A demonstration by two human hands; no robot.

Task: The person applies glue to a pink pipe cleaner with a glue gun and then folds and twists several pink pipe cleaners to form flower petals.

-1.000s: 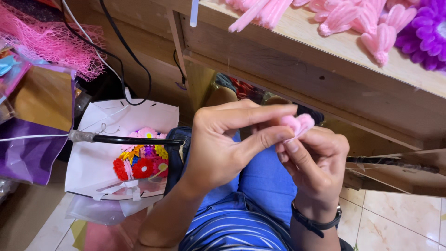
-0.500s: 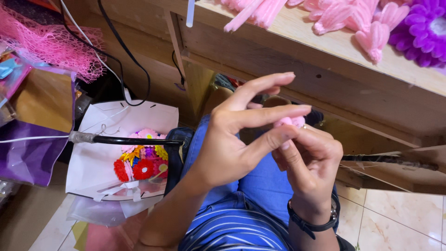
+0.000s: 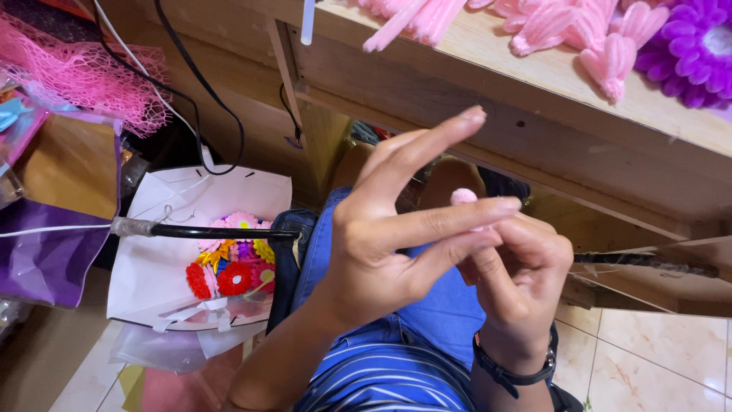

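A small pink fuzzy piece, like a bent chenille stem, shows just above my fingers over my lap. My right hand is closed around its lower part, thumb and fingers curled. In front of it, my left hand has its fingers stretched out to the right. Its middle fingers lie across the pink piece and its index finger is raised. Most of the piece is hidden behind my fingers.
A wooden table above my lap carries pink chenille stems, pink petal shapes and a purple flower. A white paper bag of colourful felt flowers stands on the floor left, near pink netting and purple paper.
My left hand's fingers have spread and straightened from a pinch, the index finger lifting. The pink piece is now mostly covered, only its tip showing. The view has shifted slightly.
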